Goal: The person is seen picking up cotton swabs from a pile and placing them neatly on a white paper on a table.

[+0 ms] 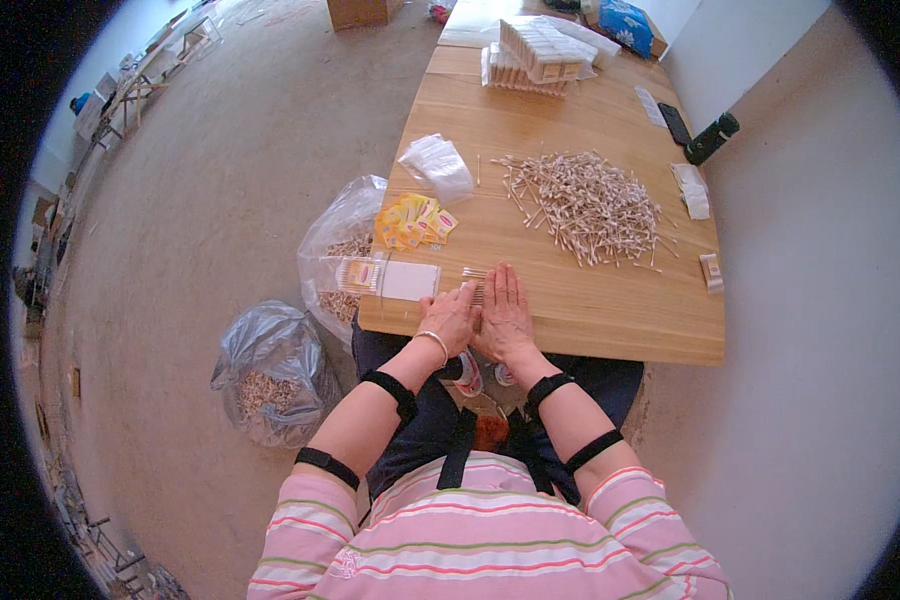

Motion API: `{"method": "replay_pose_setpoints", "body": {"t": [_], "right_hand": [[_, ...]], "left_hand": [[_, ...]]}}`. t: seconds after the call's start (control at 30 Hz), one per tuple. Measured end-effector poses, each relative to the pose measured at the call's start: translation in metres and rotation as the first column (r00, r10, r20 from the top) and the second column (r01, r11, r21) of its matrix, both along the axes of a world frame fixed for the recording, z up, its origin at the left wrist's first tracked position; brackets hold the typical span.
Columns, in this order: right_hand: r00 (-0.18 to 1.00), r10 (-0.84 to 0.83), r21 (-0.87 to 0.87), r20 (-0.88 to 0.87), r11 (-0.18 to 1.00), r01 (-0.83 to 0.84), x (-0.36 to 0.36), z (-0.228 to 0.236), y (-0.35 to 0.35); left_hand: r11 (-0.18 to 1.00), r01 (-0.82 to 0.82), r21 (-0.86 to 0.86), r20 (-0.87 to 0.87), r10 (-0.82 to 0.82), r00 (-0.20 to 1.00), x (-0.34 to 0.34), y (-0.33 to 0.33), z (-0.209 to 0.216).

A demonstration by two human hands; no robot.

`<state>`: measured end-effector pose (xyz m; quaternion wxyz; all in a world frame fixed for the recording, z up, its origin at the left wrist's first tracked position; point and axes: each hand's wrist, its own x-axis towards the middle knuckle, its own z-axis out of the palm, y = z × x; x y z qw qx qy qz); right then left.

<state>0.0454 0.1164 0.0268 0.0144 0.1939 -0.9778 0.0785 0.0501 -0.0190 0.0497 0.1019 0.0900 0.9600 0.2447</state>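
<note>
My left hand (451, 319) rests at the table's near edge, its fingers bent and pressed together against a small row of cotton swabs (477, 290). Beside it, my right hand (505, 314) lies flat with its fingers stretched out along the other side of that row. The hands partly cover these swabs. Just left of my left hand is a white card or box (411, 281), touching a clear packet of swabs with a yellow label (358, 274). Farther off, a large loose pile of cotton swabs (582, 205) spreads over the wooden table (610, 318).
Yellow labels (413, 221) and clear plastic bags (438, 165) lie on the left side. Filled packs (538, 58) are stacked at the far end. A phone (674, 124) and dark bottle (711, 139) sit by the wall. Two bags of swabs, one clear (320, 225), one grey (270, 345), flank the table's left.
</note>
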Motion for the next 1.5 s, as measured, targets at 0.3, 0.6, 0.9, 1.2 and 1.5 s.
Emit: {"method": "replay_pose_setpoints", "body": {"t": [0.3,0.6,0.9,1.2,1.5], "right_hand": [[1.000,-0.005,-0.014,-0.005,1.000,0.005,0.001,0.006,0.003],[0.999,0.011,-0.071,0.048,0.997,-0.008,0.001,0.013,0.001],[0.992,0.087,-0.018,0.090,0.996,-0.086,0.007,0.014,0.006],[0.997,0.071,-0.107,0.042,0.992,-0.066,0.009,0.018,0.003],[0.997,-0.006,-0.042,0.072,0.999,0.009,0.009,0.013,-0.012]], "left_hand": [[0.998,-0.018,-0.055,0.131,0.025,0.991,-0.008,0.007,0.025],[0.999,0.009,-0.051,0.134,-0.002,0.991,-0.012,0.002,0.004],[0.997,-0.071,-0.029,0.096,0.074,0.993,-0.014,0.000,-0.001],[0.900,-0.176,0.400,-0.257,0.294,0.920,-0.013,-0.004,-0.027],[0.476,-0.206,0.855,0.030,0.351,0.936,-0.025,0.006,-0.027]]}}
